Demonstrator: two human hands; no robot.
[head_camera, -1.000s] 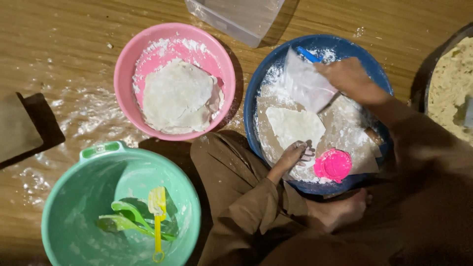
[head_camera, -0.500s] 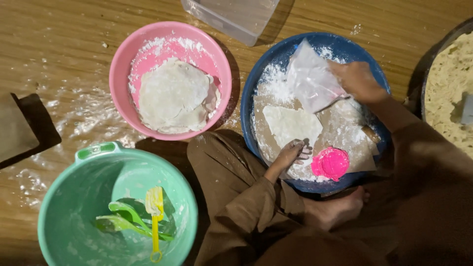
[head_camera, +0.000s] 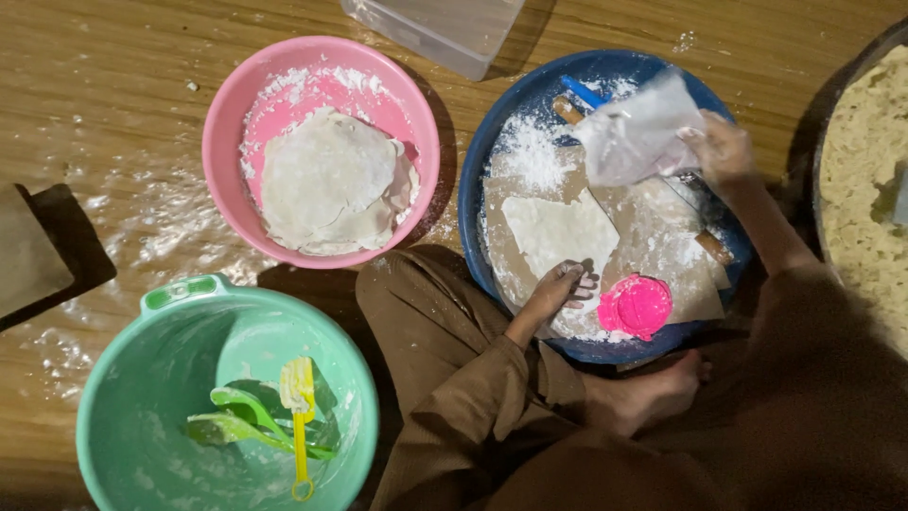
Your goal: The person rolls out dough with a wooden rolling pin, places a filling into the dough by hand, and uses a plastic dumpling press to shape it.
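Inside the blue basin (head_camera: 492,161), nearest the person's knee, the left hand (head_camera: 558,289) rests with fingers loosely curled on the near edge of a flat dough sheet (head_camera: 558,232). A pink cutter (head_camera: 635,307) lies just beside that hand. Farther across the basin, the right hand (head_camera: 721,151) pinches a thin dough sheet (head_camera: 636,132), lifted above the floured board.

a flat, pale dough sheet (head_camera: 560,232), roughly triangular with one corner pointing toward the top of the frame, lies in the floured blue basin (head_camera: 492,161) right of centre. a thin translucent sheet (head_camera: 636,132), creased and lifted off the surface, sits in the basin's upper right portion.
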